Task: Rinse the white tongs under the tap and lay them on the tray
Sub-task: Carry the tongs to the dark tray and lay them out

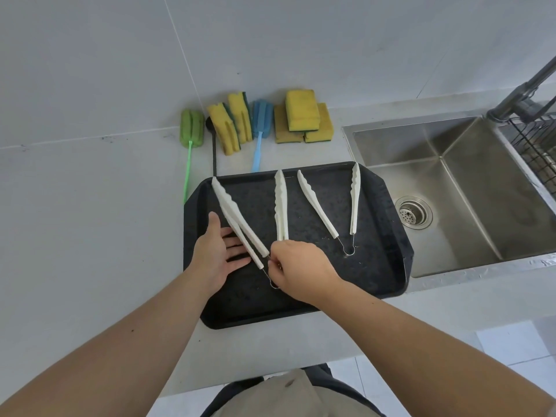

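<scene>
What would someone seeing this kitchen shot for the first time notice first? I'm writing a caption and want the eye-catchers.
The black tray on the counter stands out, with three white tongs on it: the left pair, the middle pair and the splayed right pair. Both hands meet at the left pair's wire end, the left hand open and flat, the right hand pinching. Behind the tray lie bright sponges; the steel sink is on the right.

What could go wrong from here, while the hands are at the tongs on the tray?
1. The right hand pinches only the wire end of the left tongs, so they may swing or slip.
2. The middle tongs lie close by; the hand may knock them.
3. The tray looks wet, and its front corner overhangs the counter, so a push may shift it.
</scene>
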